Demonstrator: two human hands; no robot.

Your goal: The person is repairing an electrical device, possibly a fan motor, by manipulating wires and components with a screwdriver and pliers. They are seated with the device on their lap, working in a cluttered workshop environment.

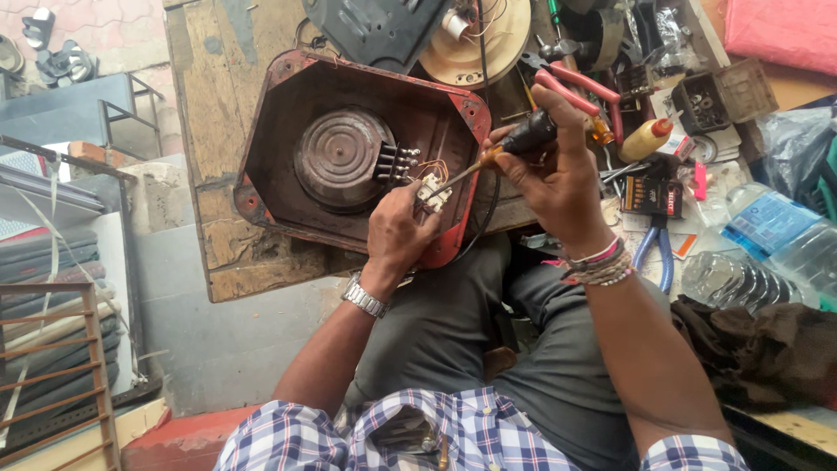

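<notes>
Pinching a small white terminal block (432, 194) between thumb and fingers, the left hand (397, 234) steadies it over the rim of the upturned red stove casing (270, 113). Wrapped around a black-handled screwdriver (506, 145), the right hand (558, 170) aims its tip at the block, apparently to reach a screw. Red-handled pliers (580, 92) lie behind.

Daylight is falling evenly over a worn wooden bench (228, 166) whose top is showing peeling, stained boards. A grey concrete floor (205, 340) is lying below it, with reddish paving (105, 30) running along the top left. A metal frame (122, 118) and a rusty grille (52, 366) are standing at the left.
</notes>
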